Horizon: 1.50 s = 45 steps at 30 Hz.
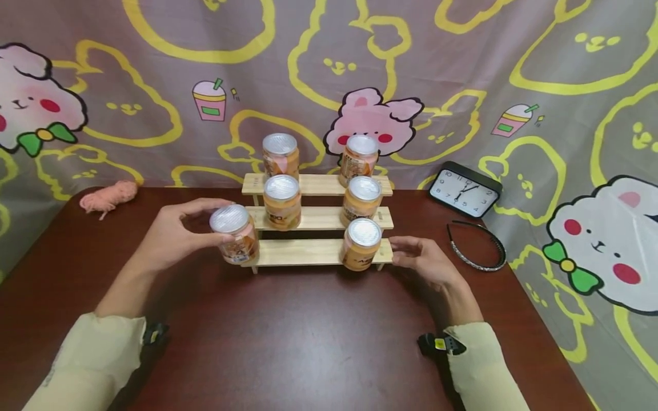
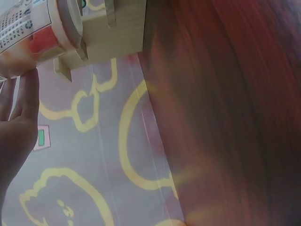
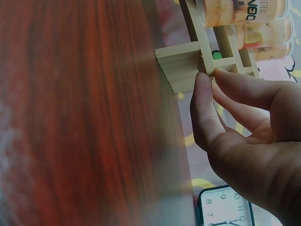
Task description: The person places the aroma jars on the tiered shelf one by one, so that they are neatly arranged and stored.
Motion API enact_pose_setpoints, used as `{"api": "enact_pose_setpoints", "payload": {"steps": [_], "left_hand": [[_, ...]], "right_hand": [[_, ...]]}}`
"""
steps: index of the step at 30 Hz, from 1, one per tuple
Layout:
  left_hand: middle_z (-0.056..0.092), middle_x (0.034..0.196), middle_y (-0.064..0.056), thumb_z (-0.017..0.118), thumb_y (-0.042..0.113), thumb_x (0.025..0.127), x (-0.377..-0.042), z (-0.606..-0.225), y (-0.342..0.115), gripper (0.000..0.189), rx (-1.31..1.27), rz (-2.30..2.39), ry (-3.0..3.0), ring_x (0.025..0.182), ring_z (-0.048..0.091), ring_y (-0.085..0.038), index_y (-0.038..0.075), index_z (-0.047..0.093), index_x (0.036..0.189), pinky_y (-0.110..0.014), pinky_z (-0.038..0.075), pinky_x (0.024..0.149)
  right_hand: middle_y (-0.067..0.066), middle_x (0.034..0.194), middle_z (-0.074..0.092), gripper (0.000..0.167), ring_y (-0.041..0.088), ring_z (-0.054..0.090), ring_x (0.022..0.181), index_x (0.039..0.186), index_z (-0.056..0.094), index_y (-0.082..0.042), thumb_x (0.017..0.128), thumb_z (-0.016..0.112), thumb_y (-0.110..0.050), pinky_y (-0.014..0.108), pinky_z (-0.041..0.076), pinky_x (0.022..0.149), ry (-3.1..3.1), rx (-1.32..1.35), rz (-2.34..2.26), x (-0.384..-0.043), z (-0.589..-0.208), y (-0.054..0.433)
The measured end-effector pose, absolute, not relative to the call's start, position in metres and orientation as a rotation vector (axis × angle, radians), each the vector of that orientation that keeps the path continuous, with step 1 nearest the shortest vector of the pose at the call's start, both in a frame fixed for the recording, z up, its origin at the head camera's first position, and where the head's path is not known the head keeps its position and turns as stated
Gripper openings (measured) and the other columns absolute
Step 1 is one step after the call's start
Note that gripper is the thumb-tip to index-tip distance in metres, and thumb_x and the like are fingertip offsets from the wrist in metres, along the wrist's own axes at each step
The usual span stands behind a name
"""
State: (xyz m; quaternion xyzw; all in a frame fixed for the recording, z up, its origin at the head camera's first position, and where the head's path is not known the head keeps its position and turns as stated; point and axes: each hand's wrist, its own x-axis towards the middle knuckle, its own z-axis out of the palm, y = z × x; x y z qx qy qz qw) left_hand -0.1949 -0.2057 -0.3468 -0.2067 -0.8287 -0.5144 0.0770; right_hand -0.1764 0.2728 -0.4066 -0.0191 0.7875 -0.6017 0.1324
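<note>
A three-tier wooden stand (image 1: pixel 308 252) is on the table with orange-labelled cans with silver lids on its steps. My left hand (image 1: pixel 172 234) grips one such can (image 1: pixel 240 246) between thumb and fingers at the left end of the lowest step; whether its base rests on the wood is hidden. In the left wrist view that can (image 2: pixel 40 35) is cut off by the frame edge. At the other end, my right hand (image 1: pixel 426 262) pinches the tip of the lowest board (image 3: pixel 205 52) between thumb and finger. A can (image 1: pixel 362 245) stands near that end.
Two cans stand on the middle step and two on the top step. Right of the stand are a black-framed clock (image 1: pixel 465 190) and a headband (image 1: pixel 480 246). Pink yarn (image 1: pixel 109 197) lies at the table's far left. A patterned curtain (image 1: pixel 288 68) hangs behind.
</note>
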Motion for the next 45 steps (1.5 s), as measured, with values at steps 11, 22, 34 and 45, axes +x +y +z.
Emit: {"api": "enact_pose_setpoints", "payload": {"steps": [11, 22, 34, 45], "left_hand": [[0.07, 0.121, -0.001, 0.094, 0.011, 0.071, -0.191, -0.344, -0.185, 0.056, -0.69, -1.521, -2.482, 0.11, 0.061, -0.008, 0.015, 0.073, 0.124, -0.019, 0.046, 0.092], [0.069, 0.12, -0.001, 0.095, 0.017, 0.071, -0.192, -0.346, -0.17, 0.057, -0.669, -1.541, -2.513, 0.108, 0.062, -0.011, 0.012, 0.073, 0.124, -0.024, 0.05, 0.091], [0.07, 0.118, -0.005, 0.095, 0.009, 0.07, -0.188, -0.351, -0.157, 0.06, -0.788, -1.542, -2.424, 0.108, 0.062, -0.009, 0.007, 0.072, 0.125, -0.02, 0.049, 0.089], [0.07, 0.117, -0.008, 0.094, 0.002, 0.067, -0.191, -0.359, -0.147, 0.059, -0.828, -1.602, -2.378, 0.104, 0.062, -0.009, 0.002, 0.072, 0.121, -0.021, 0.055, 0.083]], "right_hand": [[0.029, 0.131, 0.06, 0.05, 0.013, 0.066, 0.103, 0.139, 0.05, 0.015, 0.093, 0.067, 0.006, 0.026, 0.056, 0.086, 2.28, -0.062, -1.74, -0.178, -0.405, 0.272], [0.027, 0.133, 0.059, 0.049, 0.014, 0.065, 0.105, 0.14, 0.05, 0.013, 0.094, 0.067, 0.004, 0.027, 0.055, 0.087, 2.298, -0.04, -1.722, -0.175, -0.407, 0.275], [0.029, 0.13, 0.061, 0.051, 0.014, 0.066, 0.104, 0.139, 0.048, 0.016, 0.093, 0.066, 0.007, 0.027, 0.056, 0.087, 2.255, -0.062, -1.761, -0.175, -0.406, 0.272], [0.03, 0.133, 0.058, 0.05, 0.013, 0.066, 0.104, 0.139, 0.048, 0.016, 0.093, 0.066, 0.007, 0.025, 0.055, 0.086, 2.259, -0.061, -1.771, -0.175, -0.406, 0.272]]}}
